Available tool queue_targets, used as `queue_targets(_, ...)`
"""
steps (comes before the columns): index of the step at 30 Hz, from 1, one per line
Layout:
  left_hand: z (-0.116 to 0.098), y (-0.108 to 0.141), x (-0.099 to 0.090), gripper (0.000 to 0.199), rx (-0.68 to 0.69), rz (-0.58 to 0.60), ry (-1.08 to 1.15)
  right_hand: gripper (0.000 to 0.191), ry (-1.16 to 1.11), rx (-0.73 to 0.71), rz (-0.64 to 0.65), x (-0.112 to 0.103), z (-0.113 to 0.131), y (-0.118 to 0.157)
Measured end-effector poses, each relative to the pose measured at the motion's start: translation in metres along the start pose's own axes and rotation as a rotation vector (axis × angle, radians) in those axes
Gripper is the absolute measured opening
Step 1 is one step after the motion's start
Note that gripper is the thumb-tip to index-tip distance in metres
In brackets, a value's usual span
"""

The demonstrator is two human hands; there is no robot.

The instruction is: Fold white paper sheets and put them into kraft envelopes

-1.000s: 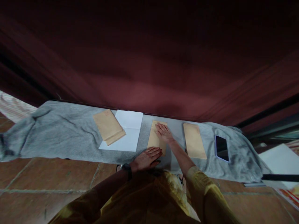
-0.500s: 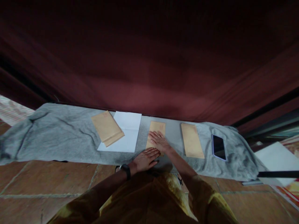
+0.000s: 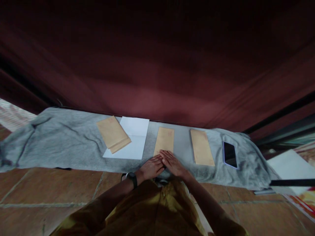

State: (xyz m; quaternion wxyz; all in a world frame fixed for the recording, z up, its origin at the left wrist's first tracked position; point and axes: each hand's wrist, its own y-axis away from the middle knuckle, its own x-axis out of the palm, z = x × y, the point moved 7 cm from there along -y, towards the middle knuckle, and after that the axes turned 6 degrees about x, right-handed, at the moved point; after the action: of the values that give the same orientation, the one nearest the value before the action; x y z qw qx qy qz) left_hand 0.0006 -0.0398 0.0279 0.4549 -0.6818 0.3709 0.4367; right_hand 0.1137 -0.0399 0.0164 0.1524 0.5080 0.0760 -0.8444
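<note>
A brown paper envelope lies flat on the grey cloth in front of me. My left hand, fingers stretched out, rests at its near end. My right hand also lies flat there, with its fingertips meeting or overlapping those of the left; between them they cover the envelope's near edge. To the right is a stack of brown envelopes. On the left, another few brown envelopes lie askew on a creased white sheet of paper.
The grey cloth covers a long narrow surface. A phone lies at its right. A dark red curtain-like sheet rises behind. Below is a tiled floor. White paper and a dark bar are at far right.
My right hand has slid back toward me along the envelope, from its middle to its near end beside my left hand. The left hand has hardly moved.
</note>
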Motion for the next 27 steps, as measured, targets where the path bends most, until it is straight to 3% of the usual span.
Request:
queue_targets(6,-0.003,0.001,0.009,0.036,0.024,0.048,-0.073,0.056,0.046,0.002,-0.020,-0.002,-0.012,-0.003)
queue_targets(11,-0.006,0.002,0.017,0.044,0.033,0.120,-0.139,0.054,0.186,0.071,-0.097,-0.008,-0.035,-0.032)
queue_targets(18,-0.010,0.000,0.009,0.046,0.029,0.130,-0.116,0.059,0.254,0.250,-0.151,-0.024,-0.068,-0.070)
queue_targets(27,-0.012,0.000,0.008,0.045,0.016,0.107,-0.090,0.061,0.274,0.257,-0.202,-0.019,-0.069,-0.068)
